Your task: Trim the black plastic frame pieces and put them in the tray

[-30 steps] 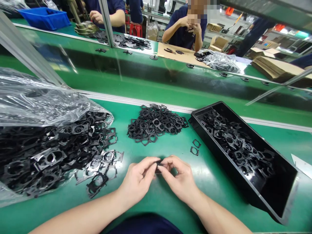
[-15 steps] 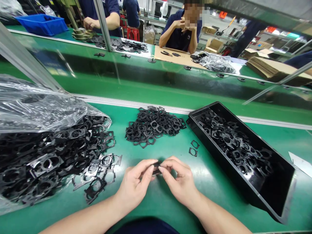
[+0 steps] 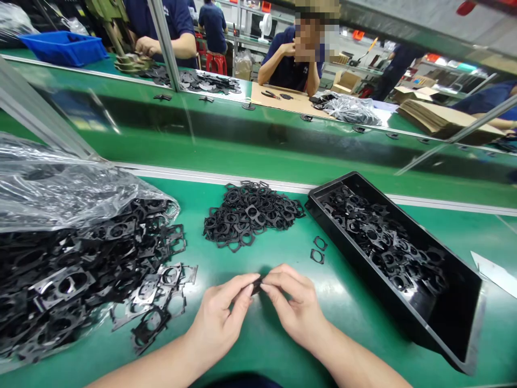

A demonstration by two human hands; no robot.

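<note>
Green bench matting (image 3: pixel 274 355) lies under both hands: the left hand (image 3: pixel 220 318) and right hand (image 3: pixel 294 307) pinch a small black frame (image 3: pixel 257 286) between their fingertips, close together. Two loose frames (image 3: pixel 319 250) sit just beside a black plastic tray (image 3: pixel 375 285) of more frames; another heap (image 3: pixel 250 213) lies ahead.

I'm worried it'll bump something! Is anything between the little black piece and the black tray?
Yes, two loose black frames lie between the little black piece and the black tray, and the tray's raised wall stands there too.
</note>
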